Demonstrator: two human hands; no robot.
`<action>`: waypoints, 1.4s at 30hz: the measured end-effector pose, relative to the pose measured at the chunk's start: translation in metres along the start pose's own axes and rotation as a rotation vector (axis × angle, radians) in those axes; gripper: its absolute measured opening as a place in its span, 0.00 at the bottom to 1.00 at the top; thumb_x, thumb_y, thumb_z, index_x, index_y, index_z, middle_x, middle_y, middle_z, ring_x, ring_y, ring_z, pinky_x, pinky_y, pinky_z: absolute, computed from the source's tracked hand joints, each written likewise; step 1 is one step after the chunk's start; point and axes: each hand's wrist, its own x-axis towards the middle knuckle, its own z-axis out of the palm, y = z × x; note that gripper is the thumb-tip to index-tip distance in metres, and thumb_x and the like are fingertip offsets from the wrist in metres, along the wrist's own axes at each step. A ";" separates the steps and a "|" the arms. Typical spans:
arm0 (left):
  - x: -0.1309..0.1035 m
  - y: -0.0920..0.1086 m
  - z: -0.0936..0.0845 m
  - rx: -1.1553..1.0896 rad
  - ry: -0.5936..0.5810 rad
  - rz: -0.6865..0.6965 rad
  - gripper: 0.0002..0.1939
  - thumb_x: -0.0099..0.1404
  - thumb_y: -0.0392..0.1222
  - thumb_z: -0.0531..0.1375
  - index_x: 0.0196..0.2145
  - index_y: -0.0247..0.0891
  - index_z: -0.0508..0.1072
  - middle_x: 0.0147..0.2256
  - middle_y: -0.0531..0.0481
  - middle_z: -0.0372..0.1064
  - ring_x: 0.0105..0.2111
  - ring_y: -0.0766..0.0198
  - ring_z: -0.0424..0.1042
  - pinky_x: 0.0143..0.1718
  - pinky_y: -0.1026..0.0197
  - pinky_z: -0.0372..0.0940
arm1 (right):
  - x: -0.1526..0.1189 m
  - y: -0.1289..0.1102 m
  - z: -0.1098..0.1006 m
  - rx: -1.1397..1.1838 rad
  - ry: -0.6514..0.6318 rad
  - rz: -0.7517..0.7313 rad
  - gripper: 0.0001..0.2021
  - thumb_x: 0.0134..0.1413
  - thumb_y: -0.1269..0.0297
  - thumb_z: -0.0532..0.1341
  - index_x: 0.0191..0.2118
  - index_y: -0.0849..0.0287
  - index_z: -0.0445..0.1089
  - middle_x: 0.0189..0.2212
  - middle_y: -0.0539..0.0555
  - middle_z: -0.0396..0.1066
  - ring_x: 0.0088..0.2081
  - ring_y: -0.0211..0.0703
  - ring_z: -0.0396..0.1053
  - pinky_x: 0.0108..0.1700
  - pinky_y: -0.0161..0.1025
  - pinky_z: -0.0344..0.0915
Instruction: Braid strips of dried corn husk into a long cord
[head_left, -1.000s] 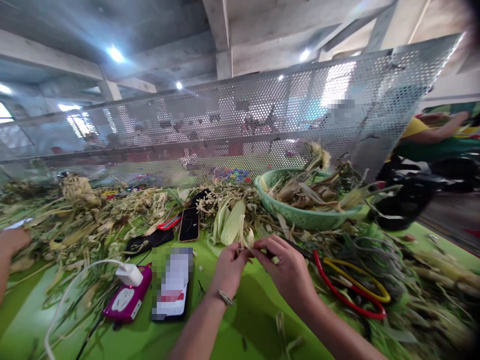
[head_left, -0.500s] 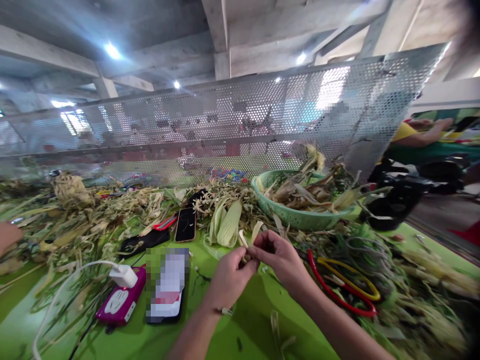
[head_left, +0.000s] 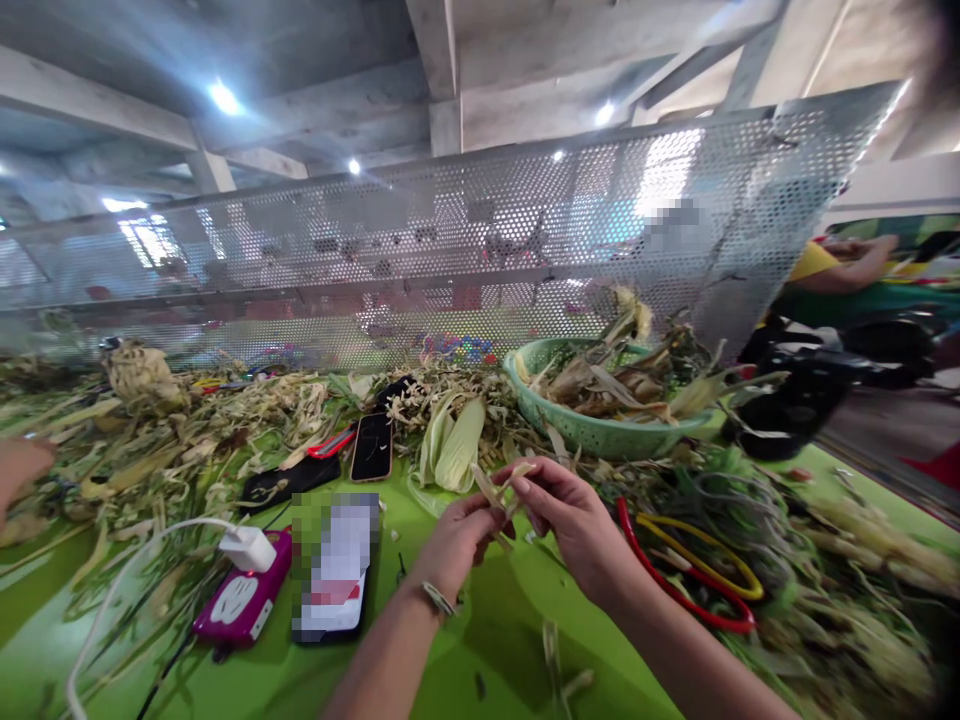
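My left hand (head_left: 461, 545) is closed on a small piece of pale corn husk (head_left: 491, 488) over the middle of the green table. My right hand (head_left: 562, 505) pinches the same husk from the other side, its fingertips close to those of my left hand. Part of the husk is hidden by my fingers. Just beyond my hands lie broad pale green husk leaves (head_left: 459, 445). A dark cord with a pale piece circles my left wrist. Loose husk scraps (head_left: 555, 660) lie on the table below my right hand.
A green basket (head_left: 592, 430) of dry husks stands behind right. Red tubing (head_left: 675, 590) lies right. At left are a phone (head_left: 337, 570), a purple power bank (head_left: 244, 600), a black phone (head_left: 372, 447) and red cutter (head_left: 331, 443). Another person's hand (head_left: 22, 470) is at far left.
The fingers of both hands have shifted on the husk, which now lies more slanted between them. My left hand has turned, and its wrist cord shows more.
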 end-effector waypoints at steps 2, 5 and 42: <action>0.001 -0.001 -0.001 -0.026 0.013 -0.004 0.14 0.55 0.48 0.60 0.33 0.35 0.72 0.23 0.56 0.64 0.16 0.76 0.41 0.19 0.66 0.34 | 0.001 -0.001 -0.002 -0.012 -0.029 -0.007 0.13 0.50 0.53 0.63 0.30 0.59 0.70 0.32 0.51 0.70 0.20 0.30 0.52 0.22 0.30 0.52; 0.001 -0.001 0.000 -0.006 0.035 -0.005 0.15 0.54 0.50 0.61 0.32 0.34 0.72 0.23 0.55 0.65 0.17 0.76 0.46 0.20 0.67 0.36 | 0.001 -0.005 -0.006 -0.134 -0.126 -0.038 0.12 0.50 0.54 0.63 0.29 0.59 0.72 0.27 0.50 0.67 0.23 0.33 0.58 0.25 0.31 0.57; -0.011 0.018 -0.008 0.383 0.008 0.222 0.09 0.55 0.33 0.54 0.36 0.37 0.66 0.30 0.52 0.65 0.30 0.67 0.62 0.32 0.65 0.57 | 0.001 -0.014 -0.011 -1.044 -0.222 -0.483 0.06 0.58 0.71 0.55 0.31 0.57 0.66 0.34 0.54 0.64 0.33 0.40 0.67 0.38 0.35 0.65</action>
